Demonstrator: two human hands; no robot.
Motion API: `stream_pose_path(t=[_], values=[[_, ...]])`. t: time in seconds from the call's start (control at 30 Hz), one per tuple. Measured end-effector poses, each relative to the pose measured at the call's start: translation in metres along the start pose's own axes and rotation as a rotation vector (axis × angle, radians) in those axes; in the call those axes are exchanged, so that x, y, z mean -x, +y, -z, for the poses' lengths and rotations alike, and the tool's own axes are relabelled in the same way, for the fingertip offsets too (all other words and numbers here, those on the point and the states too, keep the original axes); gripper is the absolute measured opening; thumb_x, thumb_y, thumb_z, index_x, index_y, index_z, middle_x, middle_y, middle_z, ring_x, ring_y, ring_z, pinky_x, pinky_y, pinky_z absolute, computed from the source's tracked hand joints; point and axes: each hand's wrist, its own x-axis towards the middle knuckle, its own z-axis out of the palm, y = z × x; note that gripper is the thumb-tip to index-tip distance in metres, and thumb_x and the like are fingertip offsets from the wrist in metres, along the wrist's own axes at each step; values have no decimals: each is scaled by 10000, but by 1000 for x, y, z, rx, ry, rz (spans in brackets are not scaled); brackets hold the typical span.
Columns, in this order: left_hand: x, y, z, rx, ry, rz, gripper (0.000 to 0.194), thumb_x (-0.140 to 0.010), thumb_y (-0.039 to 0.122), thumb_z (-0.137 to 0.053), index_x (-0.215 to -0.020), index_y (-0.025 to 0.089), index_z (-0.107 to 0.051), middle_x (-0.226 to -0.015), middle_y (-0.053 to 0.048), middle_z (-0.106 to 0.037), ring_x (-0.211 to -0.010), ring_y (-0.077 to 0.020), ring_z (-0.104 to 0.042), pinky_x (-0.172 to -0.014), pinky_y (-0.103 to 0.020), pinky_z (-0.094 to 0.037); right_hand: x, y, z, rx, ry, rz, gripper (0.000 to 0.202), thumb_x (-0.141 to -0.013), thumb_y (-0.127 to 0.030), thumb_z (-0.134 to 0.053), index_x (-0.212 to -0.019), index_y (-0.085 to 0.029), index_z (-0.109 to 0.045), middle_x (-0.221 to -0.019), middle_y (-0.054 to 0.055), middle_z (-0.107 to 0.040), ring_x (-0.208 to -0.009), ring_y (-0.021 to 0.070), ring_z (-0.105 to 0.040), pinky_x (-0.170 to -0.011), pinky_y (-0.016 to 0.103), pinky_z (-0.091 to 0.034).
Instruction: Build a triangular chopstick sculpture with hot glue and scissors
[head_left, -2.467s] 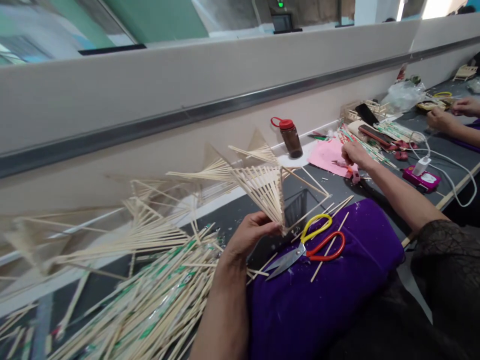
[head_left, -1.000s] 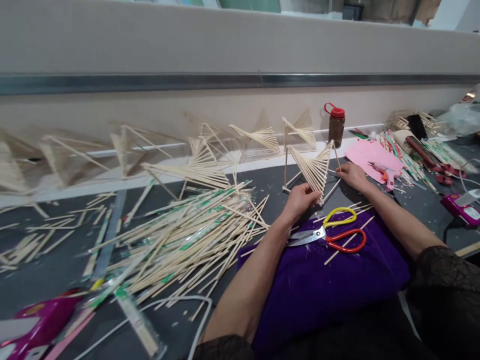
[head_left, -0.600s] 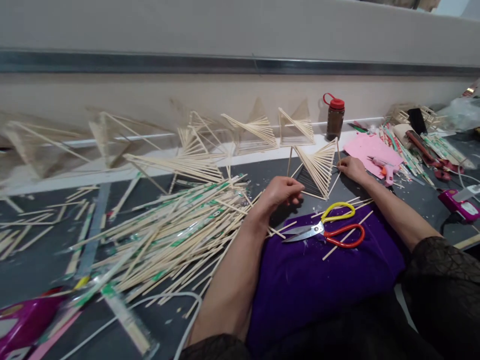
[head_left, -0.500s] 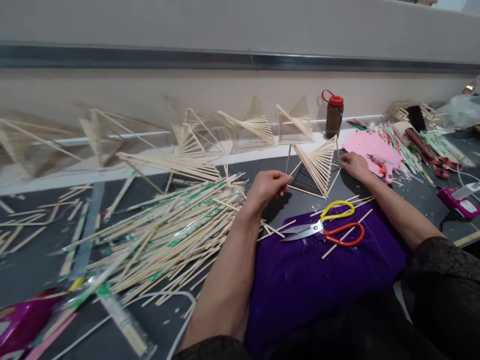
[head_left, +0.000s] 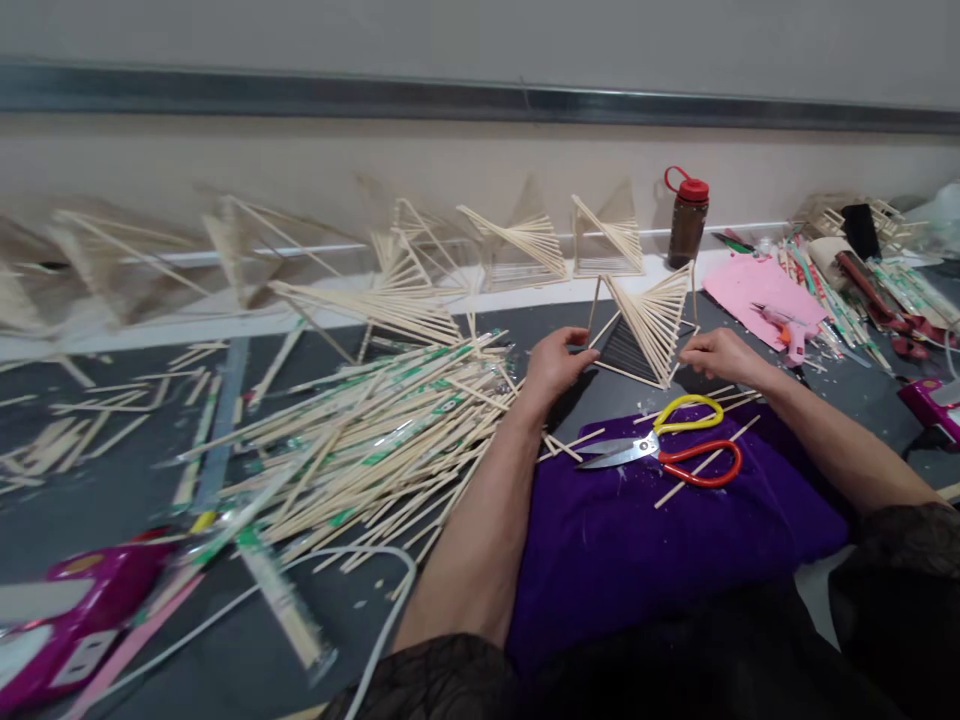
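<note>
In front of me stands a twisted model of thin wooden sticks (head_left: 645, 325), its sticks fanned between upright edges. My left hand (head_left: 559, 368) pinches the model's lower left corner between thumb and fingers. At its lower right edge, the closed fingers of my right hand (head_left: 716, 358) meet the frame stick. Nearer to me, scissors (head_left: 645, 447) with one yellow and one red handle lie on a folded purple cloth (head_left: 637, 560). A few loose sticks (head_left: 709, 462) lie around and under them.
A large pile of wooden sticks (head_left: 390, 450), partly in plastic sleeves, spreads at left. Similar stick models (head_left: 517, 245) line the wall. A red-capped bottle (head_left: 688, 222), pink sheet (head_left: 757, 295) and glue gun (head_left: 791, 335) stand or lie at right. A magenta device (head_left: 97, 610) lies front left.
My right hand has slid down from the model's right corner to its lower right edge. My left hand still holds the left corner. The view has shifted slightly left.
</note>
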Motion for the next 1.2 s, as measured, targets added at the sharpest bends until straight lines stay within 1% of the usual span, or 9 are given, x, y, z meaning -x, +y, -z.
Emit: stream_pose_path(t=[0.17,0.27,0.33,0.4,0.5,0.63,0.77,0.97,1.2], values=[[1,2,-6,-65,0,-9,325,-751,280,-655,-1060,188,-700,-999,-67,-742,-810,-199,-683,-780,-290,-504,34,-20,31,-332,49,-15,238,-726,-423,-637,-734,-191,-692,-524,-22,-495,-451,85,-405,-449,243,-295],[0,1,-9,-60,-3,1,308,-759,267,-643,-1050,183,-700,-954,-61,-743,-802,-199,-684,-772,-286,-502,63,-32,64,-443,314,21,212,-702,-426,-679,-614,-247,-609,-472,-22,-399,-416,88,-323,-441,268,-227],[0,0,-10,-67,-5,-3,309,-757,265,-644,-1046,174,-703,-930,-64,-741,-801,-202,-684,-781,-287,-499,77,-35,84,-466,547,71,335,-724,-505,-636,-550,-262,-483,-487,-37,-282,-419,85,-232,-466,280,-200],[0,2,-10,-81,2,-15,317,-759,261,-642,-1055,167,-703,-940,-69,-740,-818,-206,-683,-803,-292,-497,83,-31,96,-453,675,89,393,-766,-579,-557,-561,-263,-442,-524,-41,-220,-436,87,-191,-489,294,-183],[2,9,-4,-139,15,-28,351,-771,212,-610,-1110,172,-689,-1046,-77,-731,-889,-212,-678,-851,-298,-489,80,-16,88,-561,585,64,347,-730,-512,-656,-546,-261,-501,-514,-27,-286,-431,79,-254,-483,304,-168],[3,17,16,-386,111,10,387,-813,139,-511,-1165,172,-669,-1152,-104,-699,-1041,-256,-639,-923,-349,-467,72,1,50,-547,321,-104,248,-702,-435,-733,-609,-224,-643,-510,11,-474,-439,89,-371,-454,289,-213],[-2,10,43,-716,179,-63,379,-876,248,-496,-1201,126,-647,-1255,-178,-633,-1215,-325,-522,-994,-421,-417,71,5,23,-481,166,-175,296,-684,-476,-724,-673,-188,-657,-511,-16,-503,-445,83,-411,-449,239,-277],[-15,-16,62,-937,-15,89,561,-923,522,-391,-1200,108,-650,-1228,-228,-644,-1174,-370,-558,-951,-460,-414,71,2,15,-399,96,-200,347,-691,-518,-705,-713,-174,-670,-518,-18,-516,-468,88,-451,-451,220,-301],[8,-14,55,-883,-58,12,532,-934,500,-380,-1177,126,-669,-1169,-199,-671,-1110,-351,-608,-908,-432,-423,70,-3,12,-353,78,-208,331,-693,-512,-697,-692,-182,-667,-518,-16,-515,-477,89,-443,-456,214,-300]])
